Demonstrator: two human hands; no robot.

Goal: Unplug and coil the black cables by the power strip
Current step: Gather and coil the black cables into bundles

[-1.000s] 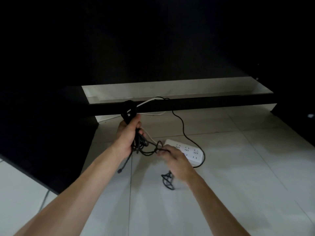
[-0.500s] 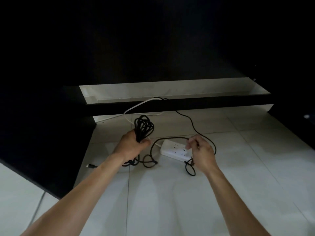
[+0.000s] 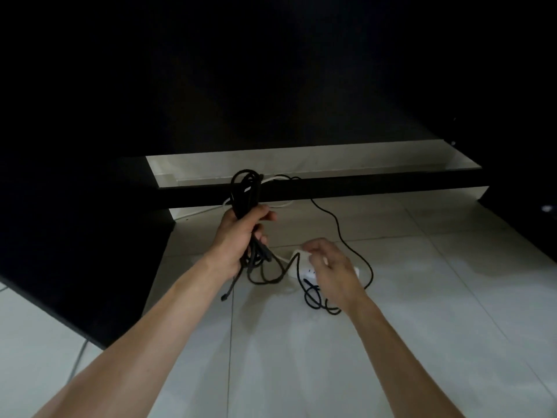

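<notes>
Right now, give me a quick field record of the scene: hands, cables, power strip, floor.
left hand: shut on black cable bundle, loops standing above the fist, ends hanging below
right hand: over the power strip, pinching a black strand; grip partly hidden
loose black cable: trails on the floor tiles toward the dark beam
small tangle: on floor under right wrist
white cord: runs behind the bundle

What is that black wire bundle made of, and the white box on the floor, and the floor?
The bundled black cable looks rubbery or braided with a matte finish, since it bends in floppy loops. The white rectangular power strip looks like smooth hard plastic. The pale tiled floor seems glazed ceramic, with grout lines and a soft sheen.
</notes>
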